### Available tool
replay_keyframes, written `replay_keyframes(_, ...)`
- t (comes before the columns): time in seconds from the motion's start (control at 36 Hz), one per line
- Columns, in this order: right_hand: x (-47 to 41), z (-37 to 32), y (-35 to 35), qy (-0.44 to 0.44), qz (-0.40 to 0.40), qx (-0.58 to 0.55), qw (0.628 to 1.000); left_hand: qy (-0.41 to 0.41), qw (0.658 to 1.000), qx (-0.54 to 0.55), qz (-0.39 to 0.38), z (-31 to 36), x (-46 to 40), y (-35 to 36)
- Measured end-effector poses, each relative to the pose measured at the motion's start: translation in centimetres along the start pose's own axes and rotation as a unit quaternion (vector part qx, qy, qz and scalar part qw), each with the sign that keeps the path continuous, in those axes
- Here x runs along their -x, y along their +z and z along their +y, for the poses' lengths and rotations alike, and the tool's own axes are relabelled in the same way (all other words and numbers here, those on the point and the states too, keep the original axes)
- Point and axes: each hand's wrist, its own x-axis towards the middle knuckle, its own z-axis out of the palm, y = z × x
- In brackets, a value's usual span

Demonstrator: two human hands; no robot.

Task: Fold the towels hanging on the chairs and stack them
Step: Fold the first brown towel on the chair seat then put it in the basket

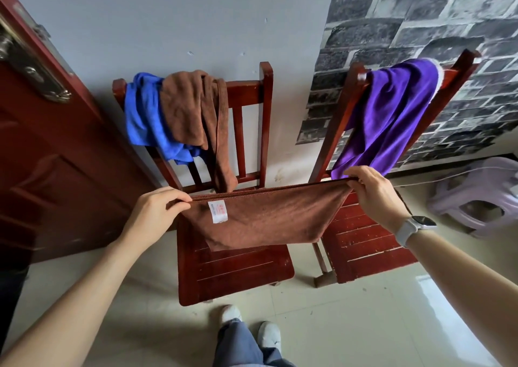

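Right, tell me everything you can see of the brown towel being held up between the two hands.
The held brown towel looks like soft microfibre, folded double, with stitched edges along the top and a white label printed in red near its left end. It hangs taut in the air, its lower part narrowing downward in front of the left chair's seat. The left hand pinches one top corner, the right hand the other.

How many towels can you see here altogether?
4: a brown towel held between both hands, a blue towel and another brown one on the left chair's back, a purple towel on the right chair's back.
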Motion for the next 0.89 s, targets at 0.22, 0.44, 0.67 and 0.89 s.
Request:
replay_keyframes(0.22,-0.4,-0.9,0.9,-0.007,-0.039,0.004,0.999,-0.054,0.998,-0.003,0.015,-0.8,0.7,-0.4)
replay_keyframes(0.44,-2.0,-1.7,2.5,-0.015,-0.071,-0.009,0.997,-0.077,0.995,-0.060,0.023,-2.2,0.9,-0.9)
replay_keyframes(0.67,-5.3,-2.8,6.9,0.006,-0.074,-0.001,0.997,-0.136,0.984,-0.109,0.032,-5.6,-2.0,0.2)
replay_keyframes(0.89,-8.8,-4.3,8.8,0.038,-0.015,-0.017,0.999,-0.108,0.981,-0.083,0.136,-7.7,-4.0,-0.7)
